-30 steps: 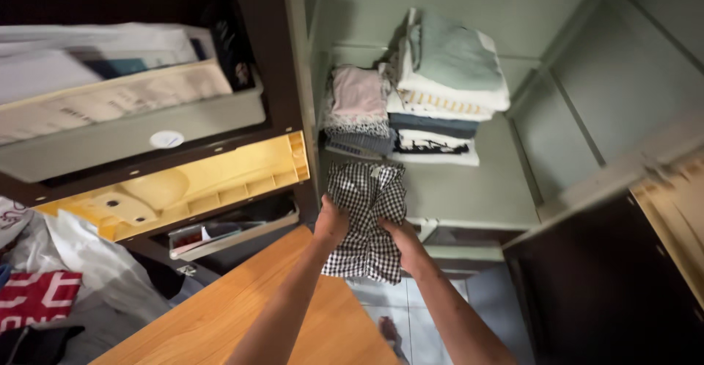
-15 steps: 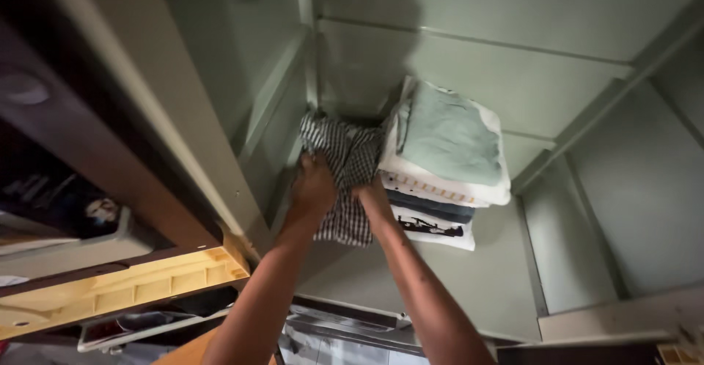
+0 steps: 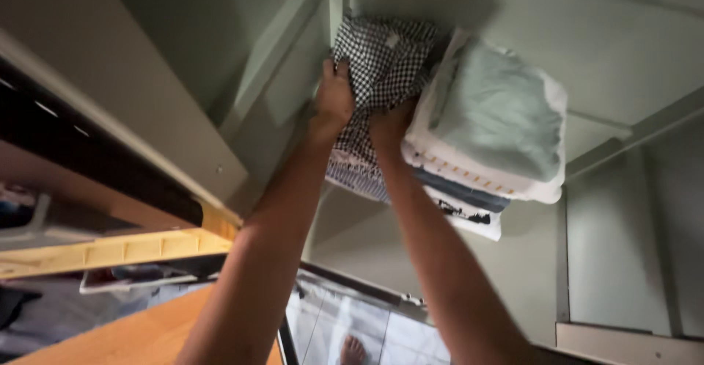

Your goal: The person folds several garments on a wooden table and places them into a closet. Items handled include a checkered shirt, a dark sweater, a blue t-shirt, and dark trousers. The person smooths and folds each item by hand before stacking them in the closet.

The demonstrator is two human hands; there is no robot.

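Two hands push a checked cloth onto a pile in a green cupboard.

The left hand (image 3: 335, 95) and the right hand (image 3: 389, 124) both grip the folded black-and-white checked cloth (image 3: 385, 60) — fingers curled tight around its front edge. The cloth sits on top of a short pile of folded clothes (image 3: 350, 170), up against the pale green cupboard wall (image 3: 279, 79). Just beside it stands a taller stack of folded clothes (image 3: 488, 130) — a soft green one on top. Both piles rest on the green shelf (image 3: 513, 277). A wooden table top (image 3: 132, 339) shows down low.
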